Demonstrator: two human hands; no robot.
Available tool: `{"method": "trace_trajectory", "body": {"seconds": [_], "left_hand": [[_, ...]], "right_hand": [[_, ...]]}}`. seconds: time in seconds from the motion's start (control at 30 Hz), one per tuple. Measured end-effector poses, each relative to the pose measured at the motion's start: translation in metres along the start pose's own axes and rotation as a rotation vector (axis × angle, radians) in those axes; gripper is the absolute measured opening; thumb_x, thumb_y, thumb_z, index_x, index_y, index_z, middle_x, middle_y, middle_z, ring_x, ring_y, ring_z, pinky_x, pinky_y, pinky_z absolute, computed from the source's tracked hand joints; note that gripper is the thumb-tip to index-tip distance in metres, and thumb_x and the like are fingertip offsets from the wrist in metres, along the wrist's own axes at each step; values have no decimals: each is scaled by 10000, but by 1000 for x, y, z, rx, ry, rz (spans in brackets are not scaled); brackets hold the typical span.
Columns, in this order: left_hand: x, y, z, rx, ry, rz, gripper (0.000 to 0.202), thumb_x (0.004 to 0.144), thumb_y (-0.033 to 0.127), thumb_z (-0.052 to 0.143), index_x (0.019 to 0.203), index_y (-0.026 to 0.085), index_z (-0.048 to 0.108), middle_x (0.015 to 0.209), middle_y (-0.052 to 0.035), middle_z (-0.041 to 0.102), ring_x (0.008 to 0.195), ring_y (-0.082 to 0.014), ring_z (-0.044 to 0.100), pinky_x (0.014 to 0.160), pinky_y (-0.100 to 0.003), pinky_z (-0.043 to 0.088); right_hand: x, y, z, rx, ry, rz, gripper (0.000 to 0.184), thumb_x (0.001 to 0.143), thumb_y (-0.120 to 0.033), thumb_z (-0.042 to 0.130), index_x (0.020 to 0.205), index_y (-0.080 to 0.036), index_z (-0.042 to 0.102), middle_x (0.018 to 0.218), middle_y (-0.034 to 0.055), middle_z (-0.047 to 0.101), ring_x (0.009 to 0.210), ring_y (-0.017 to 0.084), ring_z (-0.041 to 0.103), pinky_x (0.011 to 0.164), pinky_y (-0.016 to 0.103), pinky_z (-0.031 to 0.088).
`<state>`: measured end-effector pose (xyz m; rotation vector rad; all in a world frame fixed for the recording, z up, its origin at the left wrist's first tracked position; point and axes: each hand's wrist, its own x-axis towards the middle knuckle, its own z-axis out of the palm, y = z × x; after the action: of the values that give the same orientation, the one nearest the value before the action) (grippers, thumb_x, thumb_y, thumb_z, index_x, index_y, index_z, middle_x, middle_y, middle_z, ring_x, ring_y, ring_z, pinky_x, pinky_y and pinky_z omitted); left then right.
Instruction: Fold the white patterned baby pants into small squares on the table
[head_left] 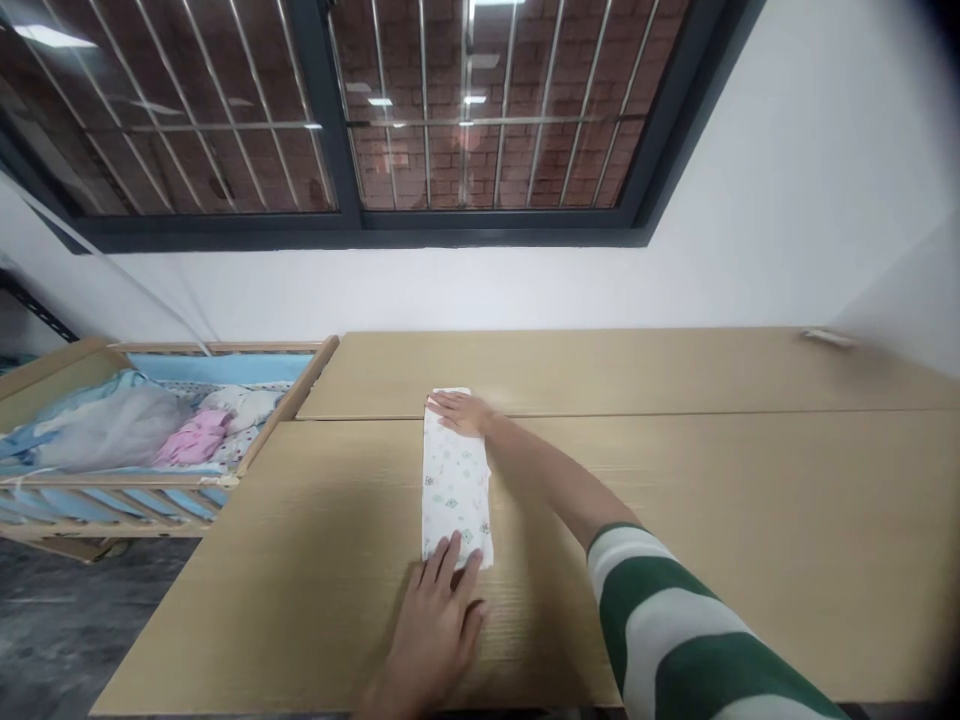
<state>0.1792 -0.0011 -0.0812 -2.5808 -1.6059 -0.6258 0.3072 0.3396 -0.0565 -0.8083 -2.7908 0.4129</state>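
Observation:
A white cloth with a small green print [454, 480] lies folded into a long narrow strip on the wooden table [675, 480], running away from me. My left hand [439, 620] rests flat on its near end, fingers stretched out. My right hand [459, 411], on an arm in a green-and-white striped sleeve, presses flat on the far end. Neither hand grips anything.
A wooden baby crib [247, 440] stands against the table's left side, filled with blue, grey, pink and white cloths. A small pale object [827, 338] lies at the table's far right near the white wall. A barred window faces a brick wall.

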Motion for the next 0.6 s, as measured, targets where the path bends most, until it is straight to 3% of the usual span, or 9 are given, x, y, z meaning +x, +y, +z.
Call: {"method": "trace_trajectory", "body": {"seconds": [0.1, 0.17, 0.27, 0.37, 0.47, 0.53, 0.6], "left_hand": [[15, -15, -9, -158, -60, -19, 366, 1014, 253, 482, 1365, 238, 580, 1370, -85, 628, 1232, -247, 590, 1024, -422, 509], [18, -28, -15, -224, -61, -27, 292, 1024, 203, 445, 1228, 229, 652, 1196, -61, 695, 1093, -218, 643, 984, -407, 525], [13, -41, -21, -249, -16, 2, 268, 1019, 176, 444, 1082, 229, 699, 1073, -51, 711, 1014, -215, 659, 945, -408, 538], [2, -43, -24, -227, 17, 46, 231, 997, 229, 519, 1153, 246, 688, 1151, -64, 703, 1091, -232, 653, 998, -431, 535], [-14, -43, -29, -165, 45, 156, 364, 955, 367, 614, 1290, 224, 635, 1232, -94, 691, 1133, -249, 653, 995, -402, 560], [-26, -44, -30, -141, 54, 288, 432, 944, 413, 634, 1318, 199, 618, 1209, -96, 712, 1072, -224, 682, 932, -327, 588], [-42, -42, -27, -131, 44, 382, 361, 967, 314, 613, 1316, 221, 623, 1170, -68, 737, 1011, -185, 703, 899, -268, 589]], "right_hand": [[-6, -20, -3, -62, 79, -1, 529, 967, -204, 502, 1494, -161, 487, 1627, 139, 352, 1522, 289, 292, 1245, 475, 203], [-21, -42, -3, -107, 130, 9, 498, 956, -186, 506, 1451, -132, 524, 1581, 190, 411, 1462, 322, 384, 1194, 506, 294], [-63, -82, -2, -54, 136, 14, 354, 1004, -242, 459, 1293, -150, 642, 1317, 178, 644, 1230, 295, 593, 1067, 475, 442], [-122, -127, -4, 88, 32, -14, 364, 1058, -312, 385, 1209, -185, 691, 1094, 119, 735, 1058, 247, 678, 977, 420, 514], [-185, -173, -1, 127, -40, -7, 409, 1050, -448, 440, 1353, -251, 633, 1286, 111, 696, 1203, 267, 647, 1079, 477, 473], [-223, -198, 7, 110, -14, -1, 627, 975, -556, 557, 1520, -257, 478, 1509, 139, 523, 1414, 322, 479, 1177, 525, 389], [-252, -215, 21, 96, -15, -15, 734, 985, -472, 576, 1623, -301, 256, 1571, 103, 434, 1460, 296, 420, 1202, 494, 388]]}}
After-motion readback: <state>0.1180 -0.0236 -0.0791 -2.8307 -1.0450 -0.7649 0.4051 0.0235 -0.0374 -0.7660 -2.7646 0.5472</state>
